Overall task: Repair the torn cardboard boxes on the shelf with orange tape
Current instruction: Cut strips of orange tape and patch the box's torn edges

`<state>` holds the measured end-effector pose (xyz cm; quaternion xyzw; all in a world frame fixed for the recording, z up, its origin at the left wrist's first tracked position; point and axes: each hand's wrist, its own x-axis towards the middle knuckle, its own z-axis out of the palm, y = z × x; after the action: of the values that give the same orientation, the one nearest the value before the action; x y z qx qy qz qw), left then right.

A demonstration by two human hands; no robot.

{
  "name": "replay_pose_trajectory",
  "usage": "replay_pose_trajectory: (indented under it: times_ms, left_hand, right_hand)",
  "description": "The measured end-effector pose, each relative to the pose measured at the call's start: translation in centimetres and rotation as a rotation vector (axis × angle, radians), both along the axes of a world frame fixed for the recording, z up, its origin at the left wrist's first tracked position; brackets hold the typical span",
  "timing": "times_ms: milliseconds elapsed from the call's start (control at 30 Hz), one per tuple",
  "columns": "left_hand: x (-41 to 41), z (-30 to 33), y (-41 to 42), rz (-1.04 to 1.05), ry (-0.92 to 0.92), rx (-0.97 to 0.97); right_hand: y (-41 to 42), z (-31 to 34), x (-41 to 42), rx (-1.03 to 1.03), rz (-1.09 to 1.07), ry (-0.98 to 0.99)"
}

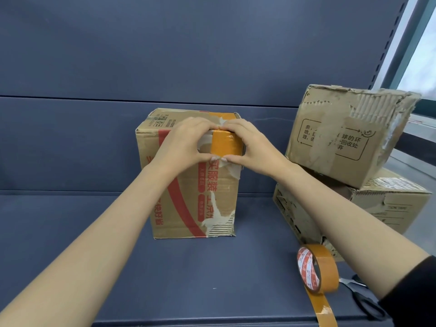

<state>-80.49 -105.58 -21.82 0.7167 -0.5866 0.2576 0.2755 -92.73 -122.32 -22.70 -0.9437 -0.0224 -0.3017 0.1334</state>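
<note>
A torn cardboard box (188,208) with red print stands upright in the middle of the dark shelf (70,232). An orange tape strip (223,143) runs over its top front edge. My left hand (186,143) and my right hand (250,146) press on the box either side of that strip, forefingers touching at the top edge and thumbs touching below the strip. The orange tape roll (317,270) stands on edge at the front right, with a loose tail hanging over the shelf's front edge.
Two battered cardboard boxes are stacked at the right, the upper box (349,131) tilted on the lower box (387,208). Black-handled scissors (363,296) lie behind the roll, partly under my right forearm. A window shows at the far right.
</note>
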Motion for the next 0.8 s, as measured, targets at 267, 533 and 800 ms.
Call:
replay_pose_trajectory:
  times_ms: [267,533,800]
  left_hand:
    - [-0.7,-0.3,-0.9,-0.033,0.156,-0.315]
    - [-0.9,-0.6,-2.0,0.028,0.165,-0.368]
    - [-0.3,0.1,-0.9,-0.004,0.184,-0.311]
  right_hand:
    - [0.3,0.1,0.7,0.303,0.067,-0.293]
    - [0.7,-0.1,1.2,0.352,0.037,-0.356]
    - [-0.5,-0.8,0.1,0.398,0.002,-0.351]
